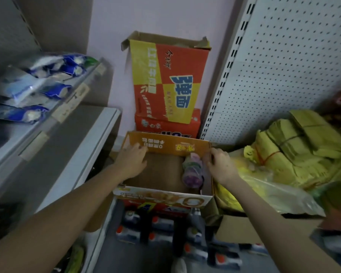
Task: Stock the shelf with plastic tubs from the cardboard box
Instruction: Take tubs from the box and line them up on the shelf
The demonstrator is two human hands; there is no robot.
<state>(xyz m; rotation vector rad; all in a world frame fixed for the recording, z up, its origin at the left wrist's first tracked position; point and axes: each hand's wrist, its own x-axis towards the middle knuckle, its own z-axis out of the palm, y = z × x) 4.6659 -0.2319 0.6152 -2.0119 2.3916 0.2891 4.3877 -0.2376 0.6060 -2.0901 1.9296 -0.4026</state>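
Observation:
An open orange cardboard box (165, 196) sits in the middle, its brown floor mostly bare. A stack of purple and green plastic tubs (192, 170) lies on its side against the box's right wall. My left hand (132, 160) reaches into the far left corner, fingers against the box's far wall, holding nothing. My right hand (220, 164) rests at the box's far right corner, right beside the tubs, fingers curled on the rim. The grey shelf (67, 146) runs along the left.
Blue and white bags (37, 85) lie on the upper left shelf. Red and yellow cartons (165, 85) are stacked behind the box. A white pegboard panel (274, 66) stands to the right, with yellow paper bundles (295, 140) and a plastic bag (264, 190) below. Bottles (161, 229) lie underneath.

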